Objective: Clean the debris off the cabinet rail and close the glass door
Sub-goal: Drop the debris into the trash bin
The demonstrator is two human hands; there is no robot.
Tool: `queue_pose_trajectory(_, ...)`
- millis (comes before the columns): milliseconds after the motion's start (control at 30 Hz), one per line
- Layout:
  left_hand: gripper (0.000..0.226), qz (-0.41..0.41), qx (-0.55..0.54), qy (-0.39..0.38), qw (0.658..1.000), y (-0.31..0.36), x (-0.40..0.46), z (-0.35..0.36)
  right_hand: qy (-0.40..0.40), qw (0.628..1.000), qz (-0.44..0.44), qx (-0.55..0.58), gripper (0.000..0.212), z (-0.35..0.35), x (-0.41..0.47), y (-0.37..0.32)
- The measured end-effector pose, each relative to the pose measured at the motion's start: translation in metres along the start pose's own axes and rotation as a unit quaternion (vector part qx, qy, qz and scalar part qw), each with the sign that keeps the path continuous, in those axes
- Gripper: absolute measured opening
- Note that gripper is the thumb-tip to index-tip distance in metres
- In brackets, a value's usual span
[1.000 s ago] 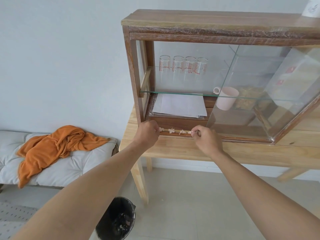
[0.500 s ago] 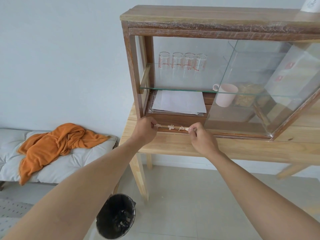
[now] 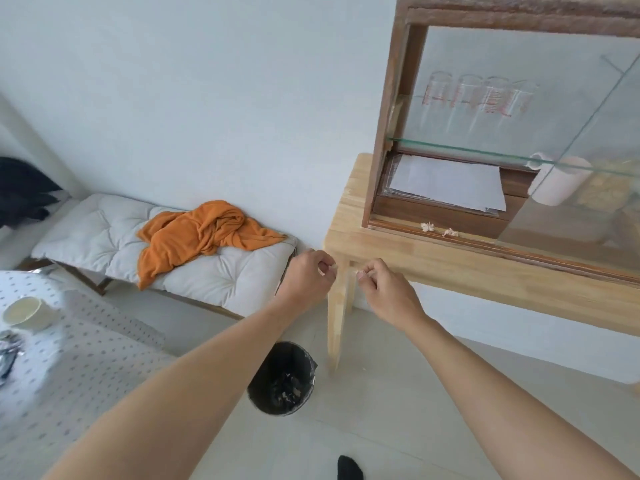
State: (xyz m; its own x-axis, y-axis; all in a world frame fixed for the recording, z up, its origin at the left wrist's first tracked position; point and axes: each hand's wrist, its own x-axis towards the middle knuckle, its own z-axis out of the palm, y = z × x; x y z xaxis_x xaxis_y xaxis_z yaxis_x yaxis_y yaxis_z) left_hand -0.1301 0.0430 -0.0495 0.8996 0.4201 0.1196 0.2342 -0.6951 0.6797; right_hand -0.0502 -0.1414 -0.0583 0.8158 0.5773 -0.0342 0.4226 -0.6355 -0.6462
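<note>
A wooden cabinet stands on a light wooden table. Its sliding glass door is pushed to the right, leaving the left half open. Two pale bits of debris lie on the bottom rail. My left hand and my right hand hang side by side below the table's left front corner. Each pinches a small pale piece of debris between thumb and fingers. A black waste bin stands on the floor beneath the hands.
Inside the cabinet are several glasses on a glass shelf, a sheet of paper and a pink mug. A cushioned bench with an orange cloth stands left. A dotted table with a cup is at lower left.
Both hands have left the rail and dropped below the table's corner, each with a bit of debris. Fewer bits lie on the rail. My view has swung down and left.
</note>
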Motion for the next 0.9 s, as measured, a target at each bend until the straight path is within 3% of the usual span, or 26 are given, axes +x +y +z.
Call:
queue_pose_trajectory(233, 0.005, -0.151, 0.012, -0.006, 0.988, -0.104, -0.054, -0.002, -0.120, 0.992, -0.008, -0.023, 0.024, 0.119, 0.013, -0.005)
queue_pose_trajectory(533, 0.013, -0.369, 0.009, -0.016, 0.929, -0.240, -0.095, 0.058, -0.276, 0.956, -0.005, -0.104, 0.023, 0.274, 0.048, 0.048)
queue_pose_trajectory(767, 0.014, -0.447, -0.001, -0.025, 0.894, -0.333, -0.112, 0.130, -0.348, 0.926, -0.046, -0.143, 0.015, 0.398, 0.077, 0.092)
queue_pose_trajectory(900, 0.041, -0.476, -0.019, -0.062, 0.877, -0.374, -0.123, 0.153, -0.391, 0.907, -0.038, -0.155, 0.030, 0.445, 0.079, 0.109)
